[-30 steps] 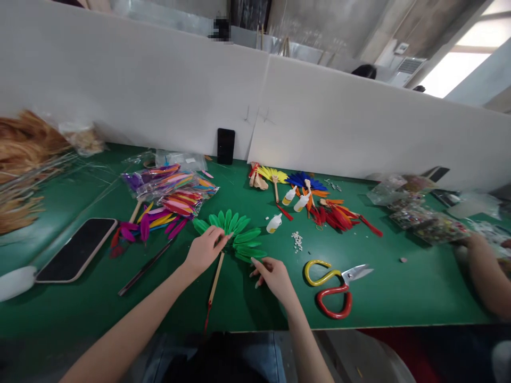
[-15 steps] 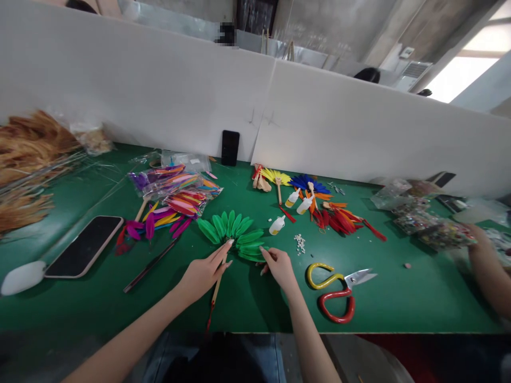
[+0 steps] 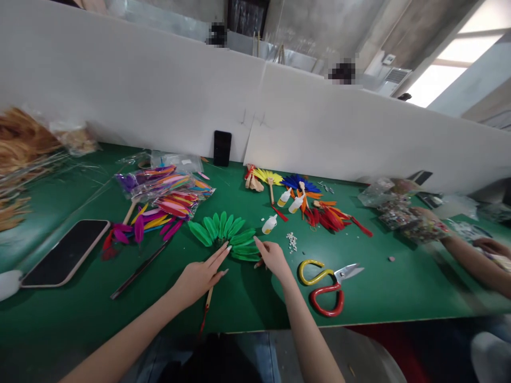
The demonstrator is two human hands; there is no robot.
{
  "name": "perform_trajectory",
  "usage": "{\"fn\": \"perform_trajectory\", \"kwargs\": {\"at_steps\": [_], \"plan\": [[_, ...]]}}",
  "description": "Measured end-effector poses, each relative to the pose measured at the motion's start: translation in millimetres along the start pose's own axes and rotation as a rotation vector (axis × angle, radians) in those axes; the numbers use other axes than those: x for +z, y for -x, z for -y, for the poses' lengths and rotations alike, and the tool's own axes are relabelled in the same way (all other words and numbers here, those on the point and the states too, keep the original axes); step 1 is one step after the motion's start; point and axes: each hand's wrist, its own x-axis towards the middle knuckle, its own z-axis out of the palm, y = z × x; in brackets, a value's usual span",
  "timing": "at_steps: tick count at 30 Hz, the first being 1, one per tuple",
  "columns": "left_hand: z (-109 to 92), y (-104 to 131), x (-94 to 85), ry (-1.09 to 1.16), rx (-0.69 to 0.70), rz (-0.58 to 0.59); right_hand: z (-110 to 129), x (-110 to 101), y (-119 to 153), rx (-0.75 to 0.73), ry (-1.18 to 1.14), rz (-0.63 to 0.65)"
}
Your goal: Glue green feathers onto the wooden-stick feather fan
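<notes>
A fan of green feathers (image 3: 222, 226) lies on the green table in front of me, spread out from a pale wooden handle (image 3: 209, 296) with a red tassel. My left hand (image 3: 202, 279) rests over the fan's centre, fingers stretched out and pressing where the quills meet the handle. At the fan's right edge, my right hand (image 3: 271, 259) pinches the tip of a green feather (image 3: 245, 250) between thumb and fingers. Just beyond it stands a small white glue bottle (image 3: 269, 224). White beads (image 3: 292, 242) lie in a small pile to the right.
Scissors (image 3: 333, 284) with yellow and red handles lie at right. Bagged coloured feathers (image 3: 167, 186), tweezers (image 3: 139, 269) and a phone (image 3: 66, 252) are at left. Yellow (image 3: 268, 177) and blue fans (image 3: 301, 183) lie farther back. A co-worker's arm (image 3: 471, 255) reaches over bead bags (image 3: 403, 218).
The view has turned a little to the right. Both my hands keep almost the same place on the green fan. At far right, more of the co-worker's arms shows.
</notes>
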Motion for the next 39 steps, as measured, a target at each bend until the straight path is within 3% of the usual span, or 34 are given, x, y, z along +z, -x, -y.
{"fn": "perform_trajectory", "kwargs": {"at_steps": [14, 26, 39], "plan": [[-5.5, -0.1, -6.8, -0.047, 0.004, -0.022, 2.2, 11.9, -10.0, -0.090, -0.185, -0.098], [-5.1, 1.2, 0.3, -0.163, 0.023, -0.033, 1.1, 12.5, -27.6, -0.199, -0.011, -0.132], [-7.3, 0.9, -3.8, -0.223, 0.021, -0.012, -5.8, 13.6, -35.6, -0.251, -0.066, -0.134]]}}
